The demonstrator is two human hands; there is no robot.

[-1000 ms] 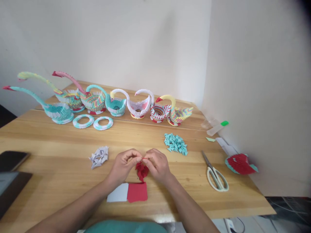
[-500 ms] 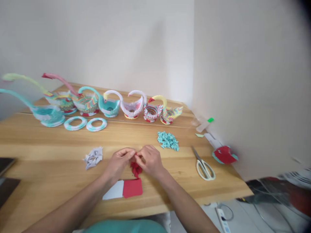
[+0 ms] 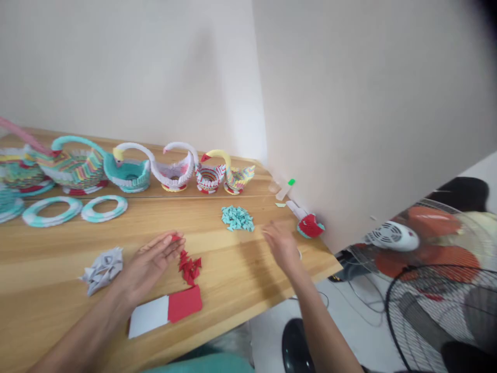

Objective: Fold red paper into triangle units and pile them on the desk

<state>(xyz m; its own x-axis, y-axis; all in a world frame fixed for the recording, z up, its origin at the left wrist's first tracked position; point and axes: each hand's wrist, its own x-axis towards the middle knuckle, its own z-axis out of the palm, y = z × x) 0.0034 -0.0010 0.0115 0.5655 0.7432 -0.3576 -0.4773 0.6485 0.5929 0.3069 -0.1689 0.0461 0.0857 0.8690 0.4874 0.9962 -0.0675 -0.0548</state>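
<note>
Red paper pieces [image 3: 189, 266] lie light and crushable just right of my left hand [image 3: 149, 261], fingers loosely open, best pinched by their edges, while my right hand [image 3: 281, 244] hovers open, far right.

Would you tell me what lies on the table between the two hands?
In the head view, bare wood lies between the left hand and the right hand, apart from the red pieces beside the left.

The 2 hands, pinched together over the red paper pieces [image 3: 189, 267] 1 s ago, have parted. The left hand [image 3: 149, 264] lies open beside the pieces; the right hand [image 3: 281, 243] has swung right, covering the scissors. The view has turned right, revealing a fan [image 3: 435, 280].
</note>
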